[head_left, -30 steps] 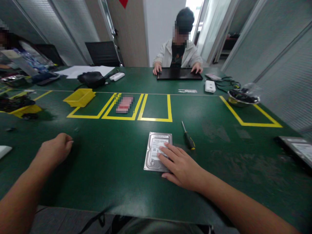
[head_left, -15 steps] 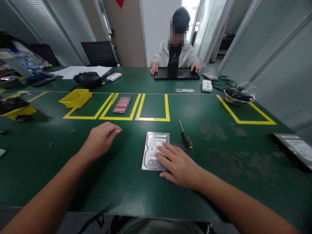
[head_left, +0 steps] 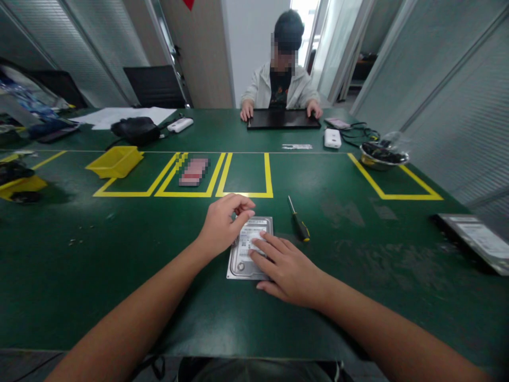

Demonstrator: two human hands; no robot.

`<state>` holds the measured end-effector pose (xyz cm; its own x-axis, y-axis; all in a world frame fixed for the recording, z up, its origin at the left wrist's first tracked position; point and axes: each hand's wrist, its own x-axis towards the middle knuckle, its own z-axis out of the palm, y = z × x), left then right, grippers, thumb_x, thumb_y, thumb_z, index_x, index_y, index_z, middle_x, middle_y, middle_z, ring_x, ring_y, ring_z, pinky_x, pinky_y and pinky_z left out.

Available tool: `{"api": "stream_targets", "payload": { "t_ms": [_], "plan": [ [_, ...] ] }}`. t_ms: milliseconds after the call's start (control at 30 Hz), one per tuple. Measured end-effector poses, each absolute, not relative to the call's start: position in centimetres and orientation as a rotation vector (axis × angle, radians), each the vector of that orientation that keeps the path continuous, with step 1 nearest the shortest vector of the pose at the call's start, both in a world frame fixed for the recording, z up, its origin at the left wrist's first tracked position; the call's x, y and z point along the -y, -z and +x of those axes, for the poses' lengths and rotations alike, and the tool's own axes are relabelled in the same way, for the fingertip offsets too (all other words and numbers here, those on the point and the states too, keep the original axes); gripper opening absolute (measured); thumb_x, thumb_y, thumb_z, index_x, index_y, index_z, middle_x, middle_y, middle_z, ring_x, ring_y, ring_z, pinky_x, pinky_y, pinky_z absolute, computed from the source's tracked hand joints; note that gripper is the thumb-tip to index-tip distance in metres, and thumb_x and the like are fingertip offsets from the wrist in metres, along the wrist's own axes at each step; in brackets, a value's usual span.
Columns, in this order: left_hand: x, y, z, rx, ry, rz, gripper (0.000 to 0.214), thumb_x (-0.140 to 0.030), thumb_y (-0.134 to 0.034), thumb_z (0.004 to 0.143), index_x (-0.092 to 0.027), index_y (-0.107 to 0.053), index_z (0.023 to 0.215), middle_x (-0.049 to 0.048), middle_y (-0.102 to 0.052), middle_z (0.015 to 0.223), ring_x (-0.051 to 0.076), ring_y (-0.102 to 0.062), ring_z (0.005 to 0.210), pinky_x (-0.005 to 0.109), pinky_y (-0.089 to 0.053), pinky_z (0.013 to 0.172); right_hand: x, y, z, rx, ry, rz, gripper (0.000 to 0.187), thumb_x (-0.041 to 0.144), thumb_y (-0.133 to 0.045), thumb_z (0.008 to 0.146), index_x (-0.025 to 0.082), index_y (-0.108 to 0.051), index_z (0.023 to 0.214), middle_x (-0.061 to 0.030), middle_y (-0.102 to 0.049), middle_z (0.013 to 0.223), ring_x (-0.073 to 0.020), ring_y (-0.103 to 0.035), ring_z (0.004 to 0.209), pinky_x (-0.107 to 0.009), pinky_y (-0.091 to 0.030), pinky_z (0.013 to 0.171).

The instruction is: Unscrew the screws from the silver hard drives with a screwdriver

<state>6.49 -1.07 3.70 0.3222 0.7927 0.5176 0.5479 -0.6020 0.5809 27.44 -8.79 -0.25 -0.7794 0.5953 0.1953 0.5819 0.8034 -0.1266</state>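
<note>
A silver hard drive (head_left: 243,260) lies flat on the green table (head_left: 159,265) in front of me. My right hand (head_left: 287,269) rests on its near right part, fingers stretched out flat over the label. My left hand (head_left: 223,224) sits at the drive's far left corner, fingers curled around the top edge. A screwdriver (head_left: 298,220) with a black and yellow handle lies just right of the drive, untouched.
Yellow tape boxes (head_left: 244,178) mark the table beyond the drive; a yellow bin (head_left: 113,161) stands at the left. A metal bowl (head_left: 382,155) sits far right, another drive (head_left: 475,239) at the right edge. A person across the table has both hands at a black laptop (head_left: 283,119).
My left hand has swept from the far left of the table rightward and now grips the drive's top left corner. My right hand has stayed on the drive.
</note>
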Motion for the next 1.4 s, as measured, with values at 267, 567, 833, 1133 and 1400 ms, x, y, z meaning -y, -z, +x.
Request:
{"api": "stream_targets", "payload": {
  "t_ms": [267,567,833,1133,1400],
  "plan": [
    [-0.3,-1.8,7.2,-1.181,-1.157,1.953,0.01,-0.022,-0.065,0.085,-0.017,-0.07,0.092,0.0028,-0.071,0.083,0.016,-0.066,0.074,0.028,-0.051,0.07,8.8,0.3,27.6,2.763,-0.073,-0.909,0.062,0.05,-0.056,0.093,0.014,-0.046,0.142,-0.0153,-0.041,0.152,-0.0366,-0.031,0.143,-0.054,-0.04,0.108],
    [-0.3,-2.3,7.7,-1.191,-1.019,2.005,0.015,-0.03,-0.061,0.09,-0.016,-0.064,0.084,-0.0004,-0.063,0.072,0.012,-0.058,0.065,0.024,-0.045,0.06,8.7,0.2,27.6,2.754,-0.079,-0.911,0.062,0.049,-0.058,0.092,0.013,-0.047,0.142,-0.0163,-0.042,0.151,-0.0368,-0.032,0.142,-0.055,-0.041,0.107],
    [-0.6,-2.7,7.6,-1.135,-0.973,2.135,0.012,-0.026,-0.062,0.088,-0.015,-0.064,0.082,-0.0006,-0.062,0.071,0.011,-0.056,0.063,0.023,-0.043,0.059,8.8,0.3,27.6,2.735,-0.144,-0.857,0.059,0.045,-0.055,0.094,0.009,-0.05,0.141,-0.0173,-0.045,0.148,-0.0354,-0.031,0.143,-0.052,-0.024,0.122],
    [-0.8,-2.5,7.3,-1.043,-0.893,2.115,0.01,-0.022,-0.066,0.083,-0.014,-0.069,0.088,0.0012,-0.067,0.073,0.012,-0.06,0.065,0.023,-0.046,0.059,8.8,0.2,27.6,2.737,-0.145,-0.836,0.058,0.043,-0.055,0.095,0.007,-0.052,0.139,-0.0194,-0.047,0.145,-0.0369,-0.034,0.142,-0.052,-0.028,0.121],
    [-1.2,-2.9,7.4,-1.028,-0.819,2.254,0.014,-0.016,-0.056,0.084,-0.015,-0.069,0.089,0.0034,-0.07,0.084,0.014,-0.062,0.074,0.025,-0.048,0.066,8.9,0.6,27.6,2.707,-0.183,-0.841,0.056,0.042,-0.056,0.094,0.009,-0.052,0.139,-0.0198,-0.046,0.146,-0.0352,-0.032,0.144,-0.054,-0.027,0.121]
  ]
}}
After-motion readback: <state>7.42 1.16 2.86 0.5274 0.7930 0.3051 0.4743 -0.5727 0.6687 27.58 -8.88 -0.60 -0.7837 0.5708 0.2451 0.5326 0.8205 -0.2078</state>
